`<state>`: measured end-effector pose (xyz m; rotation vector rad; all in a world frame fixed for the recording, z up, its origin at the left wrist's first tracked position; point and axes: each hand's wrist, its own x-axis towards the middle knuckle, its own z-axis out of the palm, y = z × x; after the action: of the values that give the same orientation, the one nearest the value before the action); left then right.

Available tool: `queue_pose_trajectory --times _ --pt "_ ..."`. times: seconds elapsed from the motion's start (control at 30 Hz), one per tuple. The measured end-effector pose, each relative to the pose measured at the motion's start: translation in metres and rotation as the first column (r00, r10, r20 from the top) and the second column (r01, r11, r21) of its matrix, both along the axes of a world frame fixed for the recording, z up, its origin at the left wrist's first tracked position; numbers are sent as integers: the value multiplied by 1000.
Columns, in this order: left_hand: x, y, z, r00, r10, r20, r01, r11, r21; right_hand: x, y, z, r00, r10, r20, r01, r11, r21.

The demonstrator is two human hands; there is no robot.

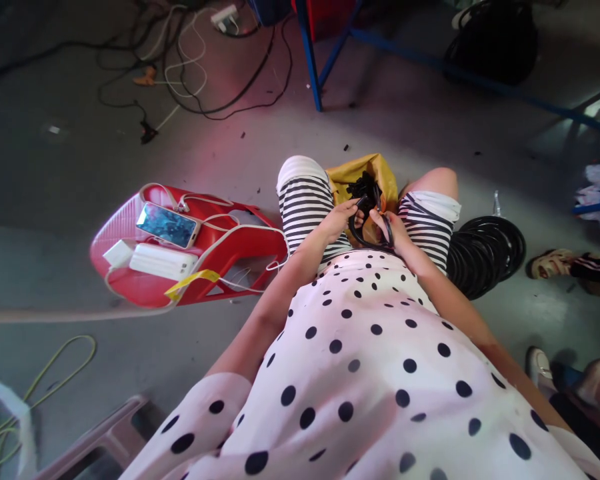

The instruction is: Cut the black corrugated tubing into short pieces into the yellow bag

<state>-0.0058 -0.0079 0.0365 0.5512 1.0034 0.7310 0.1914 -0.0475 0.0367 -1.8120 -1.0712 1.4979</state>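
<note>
My left hand (343, 220) is closed around the end of a black cable (356, 235), which loops down towards my lap. Close beside it, my right hand (391, 228) grips what looks like a pair of scissors (390, 233) with a black loop handle; small size and blur hide the details. Both hands are over the near side of a yellow bag (387, 177) standing between my knees. Black pieces (363, 185) lie inside the bag's mouth.
At left a red stool (113, 230) bears a phone (167, 225), a white power bank (163, 261) and cords. Coiled black cable (490, 257) lies right of my knee. Wires (200, 87), a blue frame (316, 73) and a person's shoes (550, 263) are around.
</note>
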Motion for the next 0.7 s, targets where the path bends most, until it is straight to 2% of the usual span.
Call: queue_pose_trajectory --times 0.1,0.17,0.37,0.5,0.7 --pt "1 0 4 995 94 -27 -93 995 21 0 -1 -3 994 80 70 -80 997 1" --pt "3 -1 6 989 119 -82 -114 991 64 0 0 -6 984 132 117 -131 991 -13" --pt "11 -7 8 971 80 -224 -40 983 177 4 2 -6 949 271 161 -272 962 -15" --pt "14 -8 10 961 43 -272 9 982 187 6 1 -4 949 284 136 -285 958 -9" --pt "15 -9 9 950 49 -308 5 985 174 5 -1 -7 957 267 114 -271 962 18"
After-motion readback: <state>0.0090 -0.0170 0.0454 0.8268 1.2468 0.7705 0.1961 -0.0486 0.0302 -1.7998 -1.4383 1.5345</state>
